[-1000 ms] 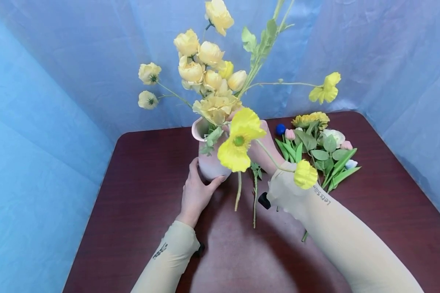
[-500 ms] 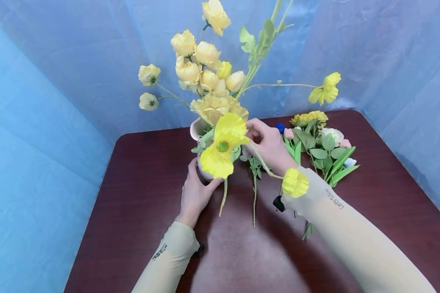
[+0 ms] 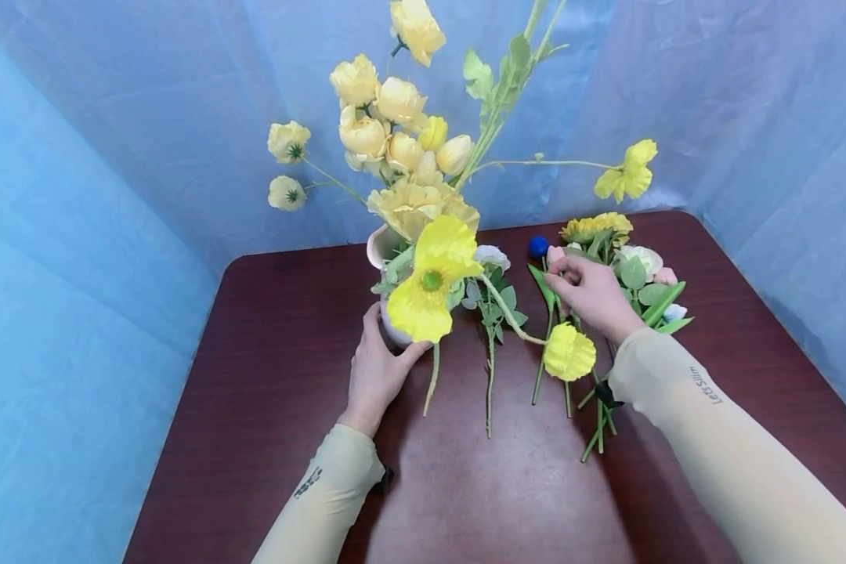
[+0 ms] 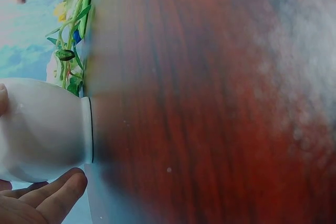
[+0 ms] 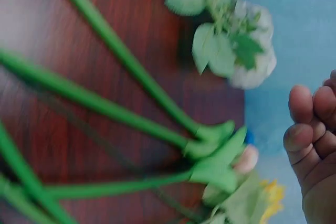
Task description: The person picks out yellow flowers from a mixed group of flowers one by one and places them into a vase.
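My left hand holds the low part of a pale vase, thumb and fingers round its sides. Cream-yellow flowers rise from the vase, and a bright yellow poppy droops over its front, hiding much of it. To the right, my right hand hovers above loose flowers, its fingers loosely curled with nothing between them. Green tulip stems lie below it in the right wrist view. A pink tulip head shows just past the fingertips.
A whitish flower with a leafy stem lies between the vase and the tulips. At the right are a yellow flower, a white flower and a blue ball-shaped head. Blue curtains surround the dark wooden table.
My right hand has let go of the yellow poppy at the vase and moved right, over the loose flowers. The poppy has shifted slightly left. My left hand stays on the vase.
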Motion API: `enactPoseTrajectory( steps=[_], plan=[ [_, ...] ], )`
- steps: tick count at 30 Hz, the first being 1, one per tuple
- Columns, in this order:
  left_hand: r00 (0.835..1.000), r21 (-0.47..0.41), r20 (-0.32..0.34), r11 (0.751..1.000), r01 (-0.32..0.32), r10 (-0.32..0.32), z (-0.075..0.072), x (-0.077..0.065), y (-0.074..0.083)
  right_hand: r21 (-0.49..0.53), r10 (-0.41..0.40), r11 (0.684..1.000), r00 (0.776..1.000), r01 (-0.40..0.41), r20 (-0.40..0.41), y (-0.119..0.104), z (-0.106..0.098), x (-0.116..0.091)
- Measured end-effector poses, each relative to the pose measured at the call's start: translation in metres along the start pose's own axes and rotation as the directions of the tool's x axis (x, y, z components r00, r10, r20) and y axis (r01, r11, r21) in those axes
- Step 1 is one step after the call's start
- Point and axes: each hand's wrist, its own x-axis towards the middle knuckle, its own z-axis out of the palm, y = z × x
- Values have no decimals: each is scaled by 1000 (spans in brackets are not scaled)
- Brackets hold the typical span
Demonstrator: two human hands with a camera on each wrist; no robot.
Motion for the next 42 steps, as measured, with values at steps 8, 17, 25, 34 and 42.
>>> enactPoseTrajectory(
  steps=[8, 17, 25, 34, 42],
  plan=[
    [1000, -6, 4, 1000, 3, -3, 0, 1, 1, -164, 97, 981, 995, -101, -34, 32, -15, -3],
    [1000, -6, -1, 1000, -19, 19, 0, 0, 1, -418, 202, 883, 977, -214, -73, 68, -21, -13],
    [1000, 0, -4, 1000, -19, 19, 0, -1, 0, -442, 189, 875, 980, -198, -65, 79, -23, -17],
    [1000, -1, 2, 1000, -15, 15, 0, 0, 0, -292, 231, 925, 970, -245, -81, 77, -27, -16],
    [1000, 4, -9, 1000, -12, 12, -1, 0, 0, -62, 267, 960, 960, -273, -83, 64, -35, -15]
  ],
)
